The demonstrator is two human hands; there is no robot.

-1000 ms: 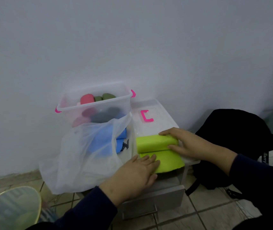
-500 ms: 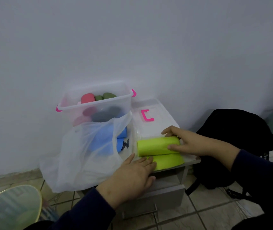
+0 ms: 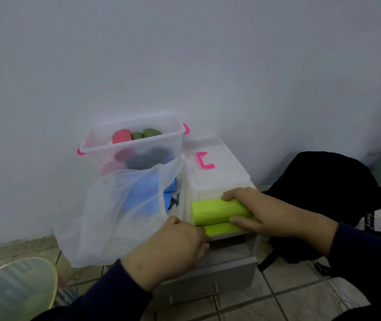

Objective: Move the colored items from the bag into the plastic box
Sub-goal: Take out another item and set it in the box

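A lime-green cloth (image 3: 217, 213) lies partly rolled on the small grey cabinet. My right hand (image 3: 268, 214) curls its fingers and thumb round the roll's right end. My left hand (image 3: 173, 249) rests on the flat near flap of the cloth, its fingertips at the flap's edge. A translucent white plastic bag (image 3: 115, 216) stands left of the cloth with blue items (image 3: 143, 193) inside. Behind it is the clear plastic box (image 3: 136, 147) with pink handles, holding red, green and dark rolled items.
The box's clear lid (image 3: 217, 167) with a pink clip lies behind the cloth on the cabinet. The cabinet drawer (image 3: 210, 276) sticks out below my hands. A black backpack (image 3: 323, 198) sits on the floor to the right. A round glass tabletop (image 3: 16, 288) is at lower left.
The green cloth has been rolled further toward me, so the roll is thicker and the flat flap shorter. My left hand has pulled back toward the near edge of the cabinet.
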